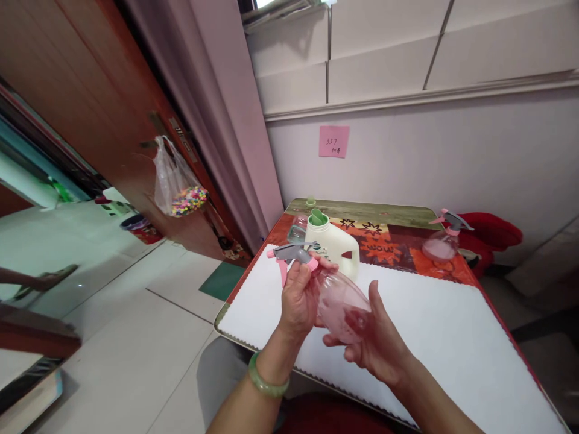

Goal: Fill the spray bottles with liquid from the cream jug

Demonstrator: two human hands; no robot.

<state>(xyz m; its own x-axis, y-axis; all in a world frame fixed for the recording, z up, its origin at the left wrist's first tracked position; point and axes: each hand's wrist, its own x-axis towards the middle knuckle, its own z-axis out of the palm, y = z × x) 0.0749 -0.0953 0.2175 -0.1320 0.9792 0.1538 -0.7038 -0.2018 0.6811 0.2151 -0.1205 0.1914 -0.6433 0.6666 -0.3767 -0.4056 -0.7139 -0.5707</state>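
Observation:
A clear pink spray bottle with a grey and pink trigger head lies tilted across both hands above the table, its nozzle towards the left. My left hand is closed around its neck, just below the pink collar. At the other end, my right hand cups the base, thumb raised and fingers underneath. Behind the bottle stands a cream jug with a side handle; something green sits in its mouth. A second pink spray bottle stands upright at the table's far right.
A white sheet covers much of the patterned table. Left of the jug are small clear containers, and a green cap is behind it. A plastic bag of colourful bits hangs on the door handle. Another person's foot shows far left.

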